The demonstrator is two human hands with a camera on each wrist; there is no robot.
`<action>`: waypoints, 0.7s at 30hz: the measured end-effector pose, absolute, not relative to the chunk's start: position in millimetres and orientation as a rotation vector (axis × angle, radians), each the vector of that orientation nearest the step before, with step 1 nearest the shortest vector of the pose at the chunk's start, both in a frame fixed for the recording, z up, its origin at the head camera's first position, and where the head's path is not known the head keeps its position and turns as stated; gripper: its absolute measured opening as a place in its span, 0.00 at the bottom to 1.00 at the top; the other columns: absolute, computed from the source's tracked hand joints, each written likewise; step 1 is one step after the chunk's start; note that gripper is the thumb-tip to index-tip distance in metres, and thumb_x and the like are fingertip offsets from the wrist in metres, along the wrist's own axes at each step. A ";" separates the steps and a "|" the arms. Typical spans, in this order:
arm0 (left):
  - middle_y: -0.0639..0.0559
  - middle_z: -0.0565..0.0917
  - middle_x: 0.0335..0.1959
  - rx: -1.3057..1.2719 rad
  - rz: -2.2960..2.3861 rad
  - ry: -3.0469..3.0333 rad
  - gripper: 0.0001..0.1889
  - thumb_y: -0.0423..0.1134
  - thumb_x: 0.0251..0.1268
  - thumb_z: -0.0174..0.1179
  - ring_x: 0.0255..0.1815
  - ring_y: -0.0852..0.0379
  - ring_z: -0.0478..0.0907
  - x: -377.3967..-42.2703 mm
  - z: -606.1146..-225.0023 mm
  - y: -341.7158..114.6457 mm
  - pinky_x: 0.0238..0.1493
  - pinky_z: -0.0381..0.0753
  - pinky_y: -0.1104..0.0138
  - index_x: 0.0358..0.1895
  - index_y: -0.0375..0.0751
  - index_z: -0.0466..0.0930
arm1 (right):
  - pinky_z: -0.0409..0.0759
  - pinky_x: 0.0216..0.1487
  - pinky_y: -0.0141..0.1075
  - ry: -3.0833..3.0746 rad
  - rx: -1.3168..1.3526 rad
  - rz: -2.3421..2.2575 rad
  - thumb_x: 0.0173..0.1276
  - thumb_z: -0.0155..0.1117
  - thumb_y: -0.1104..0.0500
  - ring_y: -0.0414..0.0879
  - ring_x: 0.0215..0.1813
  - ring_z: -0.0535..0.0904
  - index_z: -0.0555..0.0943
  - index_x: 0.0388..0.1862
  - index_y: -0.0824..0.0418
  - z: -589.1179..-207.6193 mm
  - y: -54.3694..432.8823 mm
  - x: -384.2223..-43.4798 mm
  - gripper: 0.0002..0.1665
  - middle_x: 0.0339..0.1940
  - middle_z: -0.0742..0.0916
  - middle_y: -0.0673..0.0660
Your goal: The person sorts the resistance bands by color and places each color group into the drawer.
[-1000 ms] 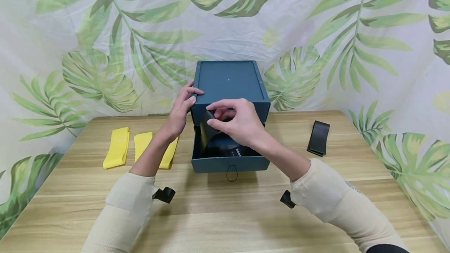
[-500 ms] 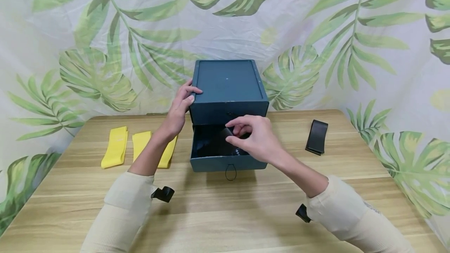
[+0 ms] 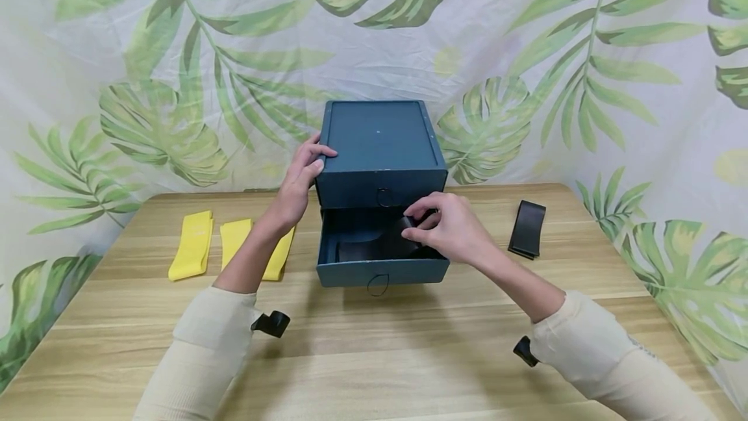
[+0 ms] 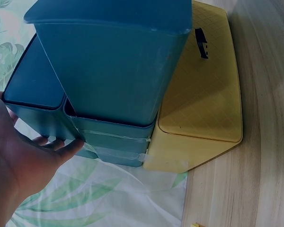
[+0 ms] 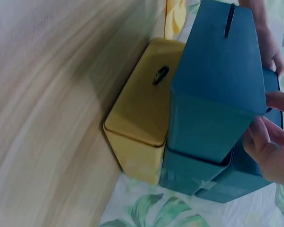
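Note:
A dark blue drawer unit [image 3: 380,138] stands at the table's far middle, its lower blue drawer [image 3: 382,274] pulled out. My left hand [image 3: 296,184] rests against the unit's upper left side, fingertips over the top edge; the left wrist view shows its fingers along the blue side wall. Over the drawer's right part, my right hand [image 3: 448,229] pinches the end of a black elastic band [image 3: 371,250] between thumb and fingers. The rest of that band stretches leftward inside the drawer. From the right wrist view, the drawer's outside hides the band beyond the right fingers [image 5: 262,137].
Several yellow elastic bands [image 3: 193,245] lie folded on the wooden table [image 3: 362,356] at left, partly behind the left forearm. A folded black band [image 3: 528,229] lies at right. Below the blue drawers sits a yellow drawer [image 4: 203,90]. A leaf-print cloth [image 3: 374,51] hangs close behind.
My right hand has moved right and down over the drawer, and the black band went from raised at the left to low inside the drawer. My left hand has stayed in place.

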State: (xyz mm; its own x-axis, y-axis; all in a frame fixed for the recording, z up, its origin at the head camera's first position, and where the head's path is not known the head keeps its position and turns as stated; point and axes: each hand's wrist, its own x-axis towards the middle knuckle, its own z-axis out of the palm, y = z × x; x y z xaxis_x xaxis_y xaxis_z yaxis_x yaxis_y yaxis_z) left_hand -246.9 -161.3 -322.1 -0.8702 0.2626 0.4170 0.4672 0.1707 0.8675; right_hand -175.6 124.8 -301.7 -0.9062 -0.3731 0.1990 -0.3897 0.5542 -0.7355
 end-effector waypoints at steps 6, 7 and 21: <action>0.43 0.46 0.85 -0.713 -1.774 -2.272 0.22 0.43 0.80 0.38 0.85 0.40 0.44 -247.1 -322.1 -161.2 0.77 0.45 0.35 0.62 0.28 0.69 | 0.86 0.40 0.39 -2.903 0.709 1.156 0.62 0.78 0.64 0.49 0.37 0.90 0.88 0.46 0.68 -296.2 128.7 -181.1 0.15 0.42 0.85 0.61; 0.42 0.46 0.85 -0.712 -1.772 -2.272 0.22 0.43 0.80 0.38 0.85 0.40 0.44 -247.1 -322.2 -161.1 0.77 0.46 0.35 0.62 0.28 0.69 | 0.86 0.40 0.39 -2.932 0.721 1.128 0.62 0.77 0.64 0.48 0.37 0.90 0.88 0.47 0.68 -295.0 128.8 -181.4 0.15 0.42 0.85 0.61; 0.42 0.46 0.85 -0.711 -1.755 -2.272 0.22 0.42 0.79 0.38 0.84 0.39 0.44 -246.1 -321.8 -160.4 0.77 0.46 0.35 0.62 0.28 0.69 | 0.87 0.36 0.39 -3.002 0.669 1.214 0.69 0.70 0.68 0.52 0.35 0.90 0.84 0.53 0.74 -272.8 160.6 -189.8 0.16 0.39 0.86 0.63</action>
